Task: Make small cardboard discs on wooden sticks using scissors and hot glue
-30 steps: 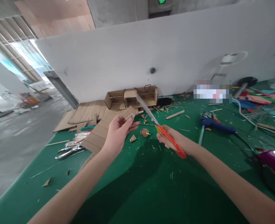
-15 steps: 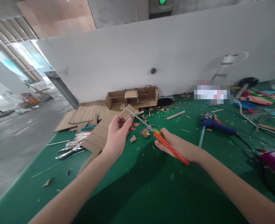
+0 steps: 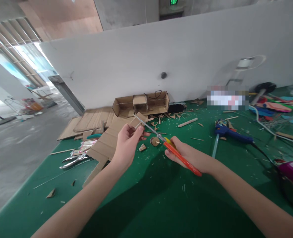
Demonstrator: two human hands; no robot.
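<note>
Between thumb and fingers, my left hand (image 3: 129,140) pinches a small piece of cardboard (image 3: 141,116). My right hand (image 3: 182,152) is closed around the handles of scissors (image 3: 179,158), one red-orange and one yellow. Their blades point up and left and lie across the cardboard close to my left thumb. Just below the blades, a small round cardboard disc (image 3: 154,141) with a thin stick through it rests on the green table. A cardboard scrap with a hole (image 3: 142,147) lies beside it.
An open cardboard box (image 3: 155,105) stands against the white panel. Cardboard sheets (image 3: 104,142) and pliers (image 3: 74,161) lie at left. To the right are a blue glue gun (image 3: 232,133) with its cord, a glue stick (image 3: 187,122) and a purple device (image 3: 292,173).
My left hand has turned slightly, and its thumb now covers more of the cardboard. The scissors stay almost in place, with their blades across the piece.
</note>
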